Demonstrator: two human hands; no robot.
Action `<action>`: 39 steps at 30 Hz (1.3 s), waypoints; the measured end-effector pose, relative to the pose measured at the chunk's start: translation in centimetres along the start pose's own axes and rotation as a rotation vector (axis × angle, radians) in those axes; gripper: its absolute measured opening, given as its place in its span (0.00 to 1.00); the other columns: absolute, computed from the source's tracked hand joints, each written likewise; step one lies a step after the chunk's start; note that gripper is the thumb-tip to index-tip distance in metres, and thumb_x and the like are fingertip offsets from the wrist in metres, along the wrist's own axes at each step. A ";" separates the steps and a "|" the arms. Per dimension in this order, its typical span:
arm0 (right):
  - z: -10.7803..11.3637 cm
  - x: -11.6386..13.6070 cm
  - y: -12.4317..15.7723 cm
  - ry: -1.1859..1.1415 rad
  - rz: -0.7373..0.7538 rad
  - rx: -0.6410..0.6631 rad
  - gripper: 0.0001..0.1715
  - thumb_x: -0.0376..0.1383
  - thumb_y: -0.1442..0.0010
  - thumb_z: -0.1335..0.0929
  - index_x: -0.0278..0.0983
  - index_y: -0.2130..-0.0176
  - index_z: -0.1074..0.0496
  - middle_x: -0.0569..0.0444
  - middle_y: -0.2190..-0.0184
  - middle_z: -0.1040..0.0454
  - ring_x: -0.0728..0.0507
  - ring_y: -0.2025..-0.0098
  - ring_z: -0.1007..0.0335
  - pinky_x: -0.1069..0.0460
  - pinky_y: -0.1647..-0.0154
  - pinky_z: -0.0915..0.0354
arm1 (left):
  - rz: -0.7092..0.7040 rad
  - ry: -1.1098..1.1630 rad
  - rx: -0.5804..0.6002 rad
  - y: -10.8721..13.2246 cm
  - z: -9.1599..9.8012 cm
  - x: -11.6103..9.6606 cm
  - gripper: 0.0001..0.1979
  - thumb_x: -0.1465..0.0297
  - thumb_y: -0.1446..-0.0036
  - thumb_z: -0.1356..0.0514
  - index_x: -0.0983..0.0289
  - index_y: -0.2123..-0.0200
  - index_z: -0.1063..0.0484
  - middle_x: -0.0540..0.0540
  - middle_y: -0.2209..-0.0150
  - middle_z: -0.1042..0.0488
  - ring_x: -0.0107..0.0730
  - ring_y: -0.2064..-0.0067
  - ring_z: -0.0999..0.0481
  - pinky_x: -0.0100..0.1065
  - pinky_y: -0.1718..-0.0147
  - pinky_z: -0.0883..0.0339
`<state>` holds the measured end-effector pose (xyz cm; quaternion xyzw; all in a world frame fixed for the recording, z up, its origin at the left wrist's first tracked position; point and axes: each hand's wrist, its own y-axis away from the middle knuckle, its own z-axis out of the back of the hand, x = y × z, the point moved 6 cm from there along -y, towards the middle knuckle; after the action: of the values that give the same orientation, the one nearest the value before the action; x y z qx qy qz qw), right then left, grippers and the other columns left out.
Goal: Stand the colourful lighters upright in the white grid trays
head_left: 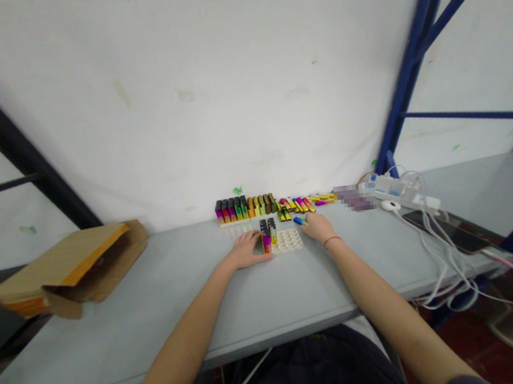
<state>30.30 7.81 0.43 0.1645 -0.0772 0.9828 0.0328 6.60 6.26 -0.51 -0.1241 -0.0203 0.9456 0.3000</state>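
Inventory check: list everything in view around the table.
Lighters standing in a row: over a dozen, multicoloured, back of table.
Loose lighters: several, yellow, pink, blue, right of the row.
Peg tray: one, white, before the row, holding upright lighters.
Kraft envelope: one, brown, table's left end.
Power strip: one, white, right end.
Smartphone: one, black, beside white cables.
Left hand: one, bare, against the tray.
Right hand: one, red wrist string, by loose lighters.

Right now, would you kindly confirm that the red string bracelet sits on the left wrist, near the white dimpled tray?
Not quite: the head view shows the red string bracelet on the wrist of the right hand, not the left, near the white dimpled tray.
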 end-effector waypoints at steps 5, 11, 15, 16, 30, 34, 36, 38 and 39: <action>0.1 -0.5 -0.4 -0.112 0.008 -0.018 0.20 0.29 0.45 0.37 0.30 0.51 0.33 0.35 0.58 0.26 0.34 0.55 0.29 0.46 0.58 0.37 | 0.004 0.001 0.009 0.1 0.1 -0.1 0.39 0.44 0.51 0.42 0.63 0.42 0.40 0.62 0.40 0.39 0.53 0.41 0.40 0.46 0.42 0.47; -0.5 -1.5 -1.7 -0.587 -0.039 0.017 0.11 0.30 0.46 0.38 0.36 0.63 0.30 0.48 0.74 0.28 0.40 0.70 0.30 0.48 0.69 0.36 | 0.000 -0.011 0.017 0.0 0.0 0.0 0.40 0.44 0.50 0.43 0.65 0.42 0.40 0.64 0.41 0.39 0.54 0.42 0.39 0.47 0.42 0.47; -1.2 -0.3 -1.4 -0.882 -0.039 0.109 0.06 0.38 0.44 0.38 0.38 0.71 0.35 0.56 0.82 0.36 0.47 0.82 0.41 0.52 0.81 0.44 | 0.005 0.000 0.015 0.0 -0.1 0.1 0.40 0.44 0.50 0.43 0.64 0.42 0.40 0.63 0.40 0.40 0.54 0.41 0.40 0.47 0.42 0.48; -1.3 0.2 -1.2 -0.943 -0.035 0.113 0.08 0.40 0.44 0.37 0.39 0.71 0.36 0.56 0.82 0.36 0.49 0.83 0.44 0.53 0.82 0.46 | 0.003 0.005 0.012 0.0 -0.1 0.1 0.40 0.44 0.50 0.43 0.64 0.42 0.40 0.63 0.40 0.40 0.54 0.41 0.40 0.47 0.42 0.48; -1.3 1.9 0.1 -1.165 -0.253 0.155 0.32 0.61 0.41 0.51 0.41 0.80 0.46 0.60 0.87 0.54 0.50 0.86 0.59 0.55 0.87 0.58 | -0.006 0.002 -0.006 0.0 -0.2 0.1 0.40 0.44 0.51 0.42 0.63 0.42 0.40 0.63 0.41 0.38 0.55 0.42 0.39 0.47 0.43 0.47; -0.9 1.3 -0.1 -1.282 -0.317 0.118 0.29 0.55 0.38 0.51 0.41 0.80 0.47 0.60 0.89 0.54 0.50 0.87 0.61 0.54 0.88 0.61 | 0.013 0.006 0.001 0.0 -0.1 0.2 0.40 0.44 0.51 0.42 0.62 0.42 0.40 0.62 0.40 0.39 0.54 0.41 0.39 0.47 0.43 0.47; -0.8 1.2 -0.1 -1.320 -0.346 0.088 0.28 0.54 0.38 0.50 0.41 0.79 0.46 0.61 0.89 0.55 0.50 0.87 0.61 0.54 0.88 0.61 | 0.011 0.005 0.004 0.0 -0.1 0.2 0.40 0.44 0.51 0.42 0.62 0.41 0.40 0.62 0.40 0.39 0.54 0.41 0.40 0.47 0.42 0.48; -0.6 1.2 0.1 -1.323 -0.352 0.061 0.28 0.56 0.39 0.49 0.41 0.79 0.47 0.62 0.89 0.55 0.51 0.87 0.62 0.54 0.88 0.61 | 0.000 0.006 0.003 0.0 -0.1 0.1 0.40 0.43 0.51 0.42 0.62 0.41 0.40 0.62 0.40 0.39 0.53 0.41 0.40 0.46 0.42 0.48; -0.5 1.2 0.2 -1.318 -0.352 0.053 0.29 0.57 0.39 0.49 0.42 0.79 0.47 0.62 0.89 0.56 0.51 0.88 0.62 0.54 0.88 0.61 | -0.006 0.008 0.002 -0.1 -0.1 0.1 0.40 0.43 0.51 0.43 0.62 0.42 0.40 0.61 0.40 0.39 0.53 0.41 0.40 0.46 0.42 0.48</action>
<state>28.99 7.76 0.31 0.7394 -0.0293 0.6591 0.1342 6.59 6.34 -0.64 -0.1277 -0.0185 0.9443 0.3029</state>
